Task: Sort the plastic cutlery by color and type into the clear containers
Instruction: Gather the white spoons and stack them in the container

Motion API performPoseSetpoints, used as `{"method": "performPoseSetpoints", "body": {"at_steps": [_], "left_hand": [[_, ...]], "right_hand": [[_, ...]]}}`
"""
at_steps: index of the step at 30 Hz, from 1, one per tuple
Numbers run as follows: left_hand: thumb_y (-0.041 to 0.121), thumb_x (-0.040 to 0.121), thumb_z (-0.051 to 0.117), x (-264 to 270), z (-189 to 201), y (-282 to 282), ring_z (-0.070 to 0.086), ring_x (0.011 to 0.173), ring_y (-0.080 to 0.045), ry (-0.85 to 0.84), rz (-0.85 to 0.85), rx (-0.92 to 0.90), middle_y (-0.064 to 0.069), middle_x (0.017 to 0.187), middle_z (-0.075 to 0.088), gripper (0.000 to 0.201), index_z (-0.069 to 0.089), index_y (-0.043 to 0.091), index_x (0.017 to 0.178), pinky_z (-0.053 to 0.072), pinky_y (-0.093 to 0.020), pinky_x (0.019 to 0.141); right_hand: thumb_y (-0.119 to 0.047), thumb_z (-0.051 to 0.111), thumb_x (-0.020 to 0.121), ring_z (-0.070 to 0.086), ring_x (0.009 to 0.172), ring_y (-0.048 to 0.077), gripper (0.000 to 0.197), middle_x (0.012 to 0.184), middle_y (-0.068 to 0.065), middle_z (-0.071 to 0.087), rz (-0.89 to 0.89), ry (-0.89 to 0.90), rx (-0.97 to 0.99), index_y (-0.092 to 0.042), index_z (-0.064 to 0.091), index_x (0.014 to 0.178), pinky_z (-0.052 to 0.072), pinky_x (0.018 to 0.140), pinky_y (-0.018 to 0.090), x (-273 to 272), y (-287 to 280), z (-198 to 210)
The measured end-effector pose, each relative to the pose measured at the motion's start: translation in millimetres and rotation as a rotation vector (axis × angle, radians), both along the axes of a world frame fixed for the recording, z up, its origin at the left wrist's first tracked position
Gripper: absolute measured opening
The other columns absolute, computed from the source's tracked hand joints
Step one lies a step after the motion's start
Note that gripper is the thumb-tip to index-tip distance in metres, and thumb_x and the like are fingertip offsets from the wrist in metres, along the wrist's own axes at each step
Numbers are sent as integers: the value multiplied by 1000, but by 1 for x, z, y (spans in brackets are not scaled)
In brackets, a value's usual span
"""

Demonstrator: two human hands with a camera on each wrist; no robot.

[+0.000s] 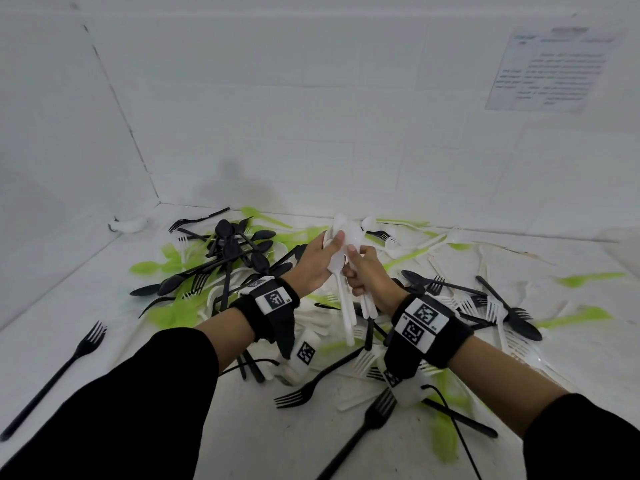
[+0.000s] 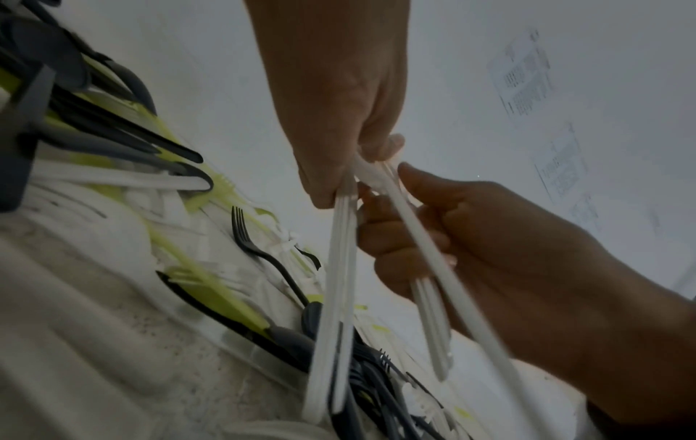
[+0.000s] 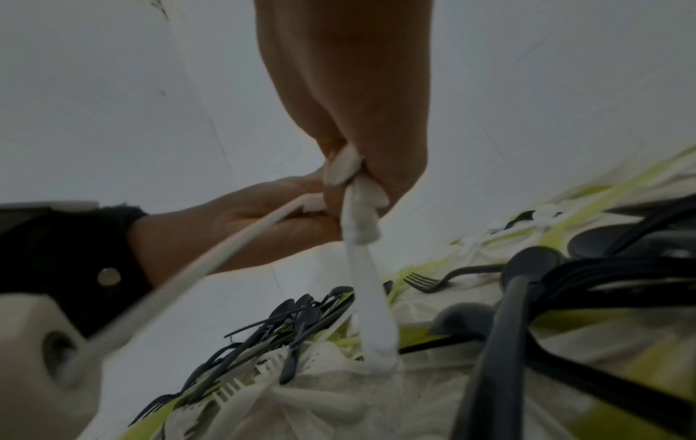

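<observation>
Both hands are raised over a mixed pile of black, white and green plastic cutlery (image 1: 349, 362) on the white surface. My left hand (image 1: 327, 252) grips a bundle of white spoons (image 1: 346, 244), bowls up and handles hanging down. My right hand (image 1: 356, 271) grips more white spoons right beside it, and the two hands touch. In the left wrist view the left hand (image 2: 339, 166) pinches white handles (image 2: 337, 282), while the right hand (image 2: 406, 238) holds its own white handles (image 2: 431, 315). The right wrist view has the right hand (image 3: 350, 178) curled round a white handle (image 3: 367, 282).
A cluster of black spoons (image 1: 239, 247) lies left of the hands, with green spoons (image 1: 166, 261) under it. Black forks (image 1: 367, 420) lie in front, and one lone black fork (image 1: 69, 368) at the far left. White walls close the back and left. A printed sheet (image 1: 554, 67) hangs on the wall.
</observation>
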State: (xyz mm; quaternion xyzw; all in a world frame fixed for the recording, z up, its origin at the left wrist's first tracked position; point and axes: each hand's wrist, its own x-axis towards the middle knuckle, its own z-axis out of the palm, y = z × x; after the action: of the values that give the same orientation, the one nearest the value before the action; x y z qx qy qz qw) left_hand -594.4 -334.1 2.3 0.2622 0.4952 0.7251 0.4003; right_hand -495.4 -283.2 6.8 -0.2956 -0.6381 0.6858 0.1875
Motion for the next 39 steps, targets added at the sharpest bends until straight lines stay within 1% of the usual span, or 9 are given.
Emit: {"method": "performPoseSetpoints", "body": {"at_steps": [3, 8, 13, 17, 21, 26, 32, 35, 39], "left_hand": [[18, 102, 33, -7, -3, -2, 64, 56, -8, -40, 47, 11, -6, 79, 62, 28, 51, -1, 112, 53, -22, 54], [17, 100, 41, -20, -7, 0, 54, 42, -5, -18, 284, -18, -8, 72, 50, 22, 53, 8, 83, 45, -18, 43], [37, 96, 45, -12, -1, 4, 57, 49, -8, 14, 165, -137, -2, 64, 57, 33, 52, 11, 78, 46, -20, 50], [17, 91, 59, -11, -2, 4, 59, 54, -10, 8, 158, -151, -6, 76, 58, 11, 56, 11, 82, 46, -20, 49], [4, 90, 56, -16, -7, 0, 56, 65, -18, -13, 213, -142, -7, 76, 57, 11, 56, 12, 82, 48, -25, 55], [16, 87, 65, -14, -6, -2, 55, 49, -10, 0, 251, -165, 5, 52, 57, 18, 54, 12, 74, 46, -21, 49], [26, 88, 63, -4, -1, 5, 52, 63, -16, -44, 208, -138, 1, 70, 56, 19, 52, 12, 79, 44, -28, 65], [17, 86, 66, -1, 0, 6, 51, 61, -13, -37, 206, -140, 0, 72, 52, 17, 53, 14, 76, 45, -22, 56], [14, 90, 61, -9, 3, 2, 50, 53, -10, -95, 259, -88, -2, 68, 51, 19, 53, 12, 73, 43, -20, 49]], "right_hand": [[-28, 33, 102, 28, 32, -1, 16, 62, 0, 37, -57, 40, 45, -18, 37, 90, 24, 35, 13, 4, 8, -2], [-24, 38, 100, 31, 36, 0, 15, 63, 0, 44, 40, -3, 263, -12, 39, 92, 27, 38, 14, 11, 13, -8], [-19, 37, 100, 35, 46, 11, 26, 59, 0, 50, 35, -61, 471, -13, 34, 75, 28, 36, 13, 6, 3, -10], [-18, 41, 100, 41, 38, 8, 24, 60, 0, 58, 49, -51, 524, -1, 54, 91, 37, 37, 14, 7, 0, -10], [-22, 44, 98, 50, 45, 11, 21, 65, 6, 60, 102, -62, 501, -14, 57, 83, 45, 39, 20, 14, 4, -8], [-24, 45, 97, 52, 61, 20, 41, 58, -1, 55, 38, -196, 920, -30, 39, 57, 42, 58, 35, 12, 11, -5], [-21, 38, 100, 40, 65, 23, 37, 57, -3, 36, 115, -246, 1027, -13, 38, 64, 18, 57, 31, 3, 12, -6], [-27, 30, 102, 40, 76, 22, 31, 75, 6, 38, 156, -234, 1010, -10, 44, 80, 22, 62, 29, -2, 6, -9], [-24, 35, 101, 37, 93, 19, 32, 75, -1, 41, 201, -241, 988, -2, 54, 114, 34, 88, 36, 2, 3, -6]]}}
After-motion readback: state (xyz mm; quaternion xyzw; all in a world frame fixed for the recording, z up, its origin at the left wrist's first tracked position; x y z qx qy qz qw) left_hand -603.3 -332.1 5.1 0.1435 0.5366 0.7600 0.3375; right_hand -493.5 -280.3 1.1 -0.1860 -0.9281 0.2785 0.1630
